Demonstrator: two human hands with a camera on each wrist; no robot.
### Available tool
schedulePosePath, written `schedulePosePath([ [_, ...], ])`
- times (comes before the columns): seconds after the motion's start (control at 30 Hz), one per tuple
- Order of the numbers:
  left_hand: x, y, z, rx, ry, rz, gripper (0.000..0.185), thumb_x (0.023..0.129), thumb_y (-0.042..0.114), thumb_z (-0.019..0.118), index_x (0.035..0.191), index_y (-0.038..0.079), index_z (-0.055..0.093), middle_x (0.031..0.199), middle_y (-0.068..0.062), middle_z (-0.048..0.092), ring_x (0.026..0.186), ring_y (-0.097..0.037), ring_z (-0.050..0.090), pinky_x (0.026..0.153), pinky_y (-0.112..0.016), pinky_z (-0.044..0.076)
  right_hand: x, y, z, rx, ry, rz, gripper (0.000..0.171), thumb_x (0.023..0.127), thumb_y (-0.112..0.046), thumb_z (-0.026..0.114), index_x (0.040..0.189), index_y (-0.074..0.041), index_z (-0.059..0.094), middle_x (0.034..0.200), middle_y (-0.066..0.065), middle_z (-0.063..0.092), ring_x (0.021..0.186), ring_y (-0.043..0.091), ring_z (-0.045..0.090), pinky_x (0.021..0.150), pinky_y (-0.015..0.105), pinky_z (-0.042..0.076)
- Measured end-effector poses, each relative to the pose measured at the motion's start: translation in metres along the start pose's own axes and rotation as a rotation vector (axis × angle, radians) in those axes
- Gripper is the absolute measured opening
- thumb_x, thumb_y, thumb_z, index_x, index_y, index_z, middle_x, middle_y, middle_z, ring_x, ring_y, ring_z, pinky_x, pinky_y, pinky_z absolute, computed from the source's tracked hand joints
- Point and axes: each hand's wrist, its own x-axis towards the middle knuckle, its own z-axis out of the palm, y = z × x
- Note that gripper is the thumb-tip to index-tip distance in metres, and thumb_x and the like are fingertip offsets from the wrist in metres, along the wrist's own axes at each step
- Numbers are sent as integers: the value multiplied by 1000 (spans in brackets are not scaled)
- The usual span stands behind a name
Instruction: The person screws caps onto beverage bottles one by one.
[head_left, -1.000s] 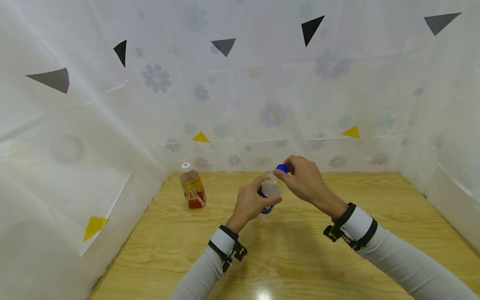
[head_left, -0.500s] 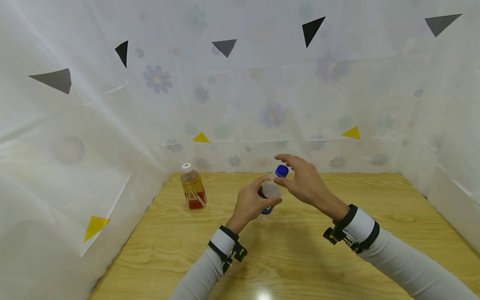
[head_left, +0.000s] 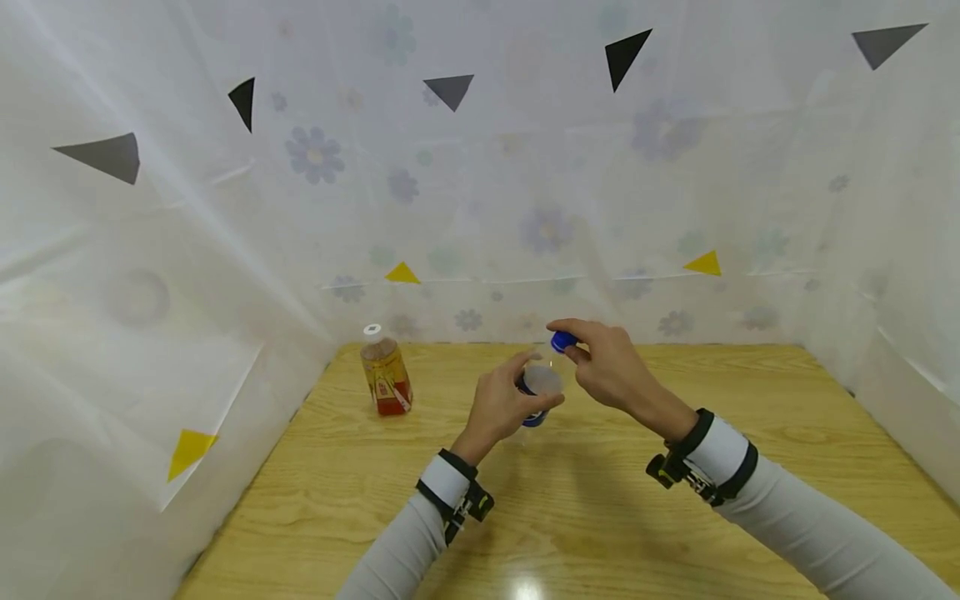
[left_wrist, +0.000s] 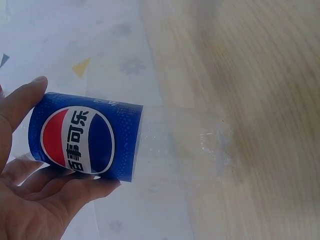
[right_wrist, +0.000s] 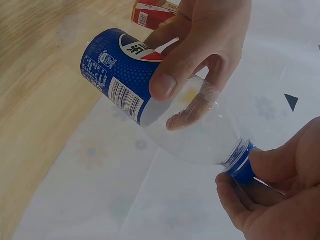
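Observation:
A clear plastic cola bottle with a blue label is held tilted above the table. My left hand grips it around the middle, thumb on one side and fingers on the other. At its neck sits a blue screw cap, pinched between the thumb and fingers of my right hand. The bottle's lower part, below the label, is see-through and shows no drink. In the right wrist view the cap is on the neck, with the fingertips right at its sides.
A second bottle, with a white cap, a yellow and red label and reddish-brown drink, stands at the back left of the wooden table. A white flowered sheet with dark and yellow triangles hangs behind and at both sides.
My right hand's fingers spread away from the cap half a second ago and now pinch it again. The left hand and the bottle have stayed in place.

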Motion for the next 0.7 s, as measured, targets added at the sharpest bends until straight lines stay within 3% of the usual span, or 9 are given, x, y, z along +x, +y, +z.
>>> schedulePosePath([
  [0.07, 0, 0, 0, 0, 1, -1, 74, 83, 45, 83, 146, 18, 55, 114, -10, 73, 90, -22, 71, 67, -27, 57, 0, 0, 0, 2, 6, -4, 39, 98, 6, 53, 137, 1, 60, 130, 25, 65, 107, 38, 69, 76, 44, 58],
  [0.13, 0, 0, 0, -2, -1, -1, 74, 83, 46, 83, 146, 18, 56, 115, -11, 73, 90, -22, 72, 67, -27, 57, 1, 1, 1, -4, 23, -5, 36, 99, 4, 55, 135, 1, 62, 126, 24, 67, 109, 38, 68, 84, 49, 58],
  [0.37, 0, 0, 0, 3, -14, -10, 73, 83, 46, 83, 146, 20, 56, 117, -10, 73, 92, -20, 72, 68, -26, 57, 2, 7, 5, -14, 107, 7, 19, 97, -15, 69, 110, -1, 70, 93, 12, 67, 84, 27, 61, 74, 41, 49],
  [0.5, -1, 0, 1, -8, -14, -2, 69, 83, 45, 83, 143, 22, 58, 116, -9, 73, 93, -20, 71, 69, -25, 57, 2, 11, 6, -18, 121, 39, 20, 95, -23, 73, 98, -4, 68, 87, 9, 63, 78, 23, 55, 70, 36, 44],
  [0.7, -1, 1, 0, -25, -16, 2, 67, 83, 44, 83, 141, 22, 59, 115, -9, 72, 93, -20, 71, 69, -26, 57, 4, 13, 7, -16, 122, 60, 25, 94, -26, 75, 94, -4, 65, 84, 9, 61, 73, 21, 53, 65, 34, 43],
])
